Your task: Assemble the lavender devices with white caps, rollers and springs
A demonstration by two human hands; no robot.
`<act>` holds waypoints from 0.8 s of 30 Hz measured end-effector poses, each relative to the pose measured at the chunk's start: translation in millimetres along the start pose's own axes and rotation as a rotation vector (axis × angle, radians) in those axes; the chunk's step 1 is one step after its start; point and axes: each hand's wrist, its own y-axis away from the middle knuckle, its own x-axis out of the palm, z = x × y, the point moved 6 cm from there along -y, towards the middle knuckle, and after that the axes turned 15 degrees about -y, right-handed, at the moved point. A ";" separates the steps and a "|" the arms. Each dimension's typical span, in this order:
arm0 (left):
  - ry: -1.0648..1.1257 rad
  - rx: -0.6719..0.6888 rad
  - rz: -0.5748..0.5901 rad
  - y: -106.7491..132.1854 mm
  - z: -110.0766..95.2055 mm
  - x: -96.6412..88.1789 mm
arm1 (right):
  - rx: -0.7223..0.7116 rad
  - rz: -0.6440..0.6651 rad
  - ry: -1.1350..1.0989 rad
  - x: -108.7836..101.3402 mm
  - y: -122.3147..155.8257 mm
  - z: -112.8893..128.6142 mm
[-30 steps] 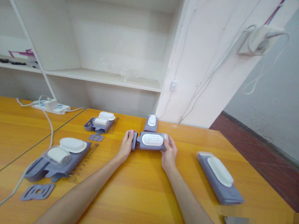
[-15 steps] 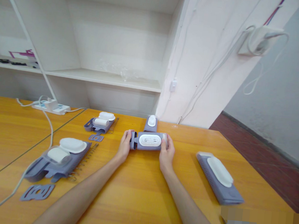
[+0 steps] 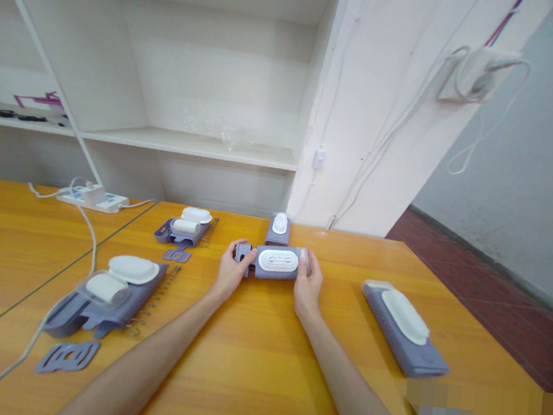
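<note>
Both hands hold a grey-blue plastic holder (image 3: pixel 275 274) with a white oval piece on its face, over the table's middle. My left hand (image 3: pixel 231 271) is closed on the holder's left end section, its thumb across the front. A gap shows between that section and the main body. My right hand (image 3: pixel 309 281) grips the other end, thumb on the front beside a whitish, translucent-looking part. Just behind stands a similar grey holder (image 3: pixel 278 233) with a white ribbed piece. The backs of the held parts are hidden.
Two opened grey holders (image 3: pixel 144 286) (image 3: pixel 195 233) with white rolls, oval pieces and rows of metal hooks lie left, beside flat slotted plates (image 3: pixel 68 357). Another grey holder (image 3: pixel 390 346) rests on the right. A power strip (image 3: pixel 107 202) and its cable (image 3: pixel 95 243) lie at left.
My left thumb has come over the front of the holder's left end section, which has turned slightly. My right hand keeps its grip. The view has shifted a little.
</note>
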 end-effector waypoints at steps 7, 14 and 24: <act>-0.035 0.036 -0.047 3.6 -5.2 -1.9 | -0.028 -0.006 0.008 -0.7 -1.8 -2.9; -0.025 0.012 0.010 3.4 -1.6 0.4 | 0.009 0.005 0.000 -2.2 -3.6 -8.0; -0.011 0.004 0.027 6.1 -6.5 3.1 | -0.032 0.111 0.064 11.4 13.3 7.0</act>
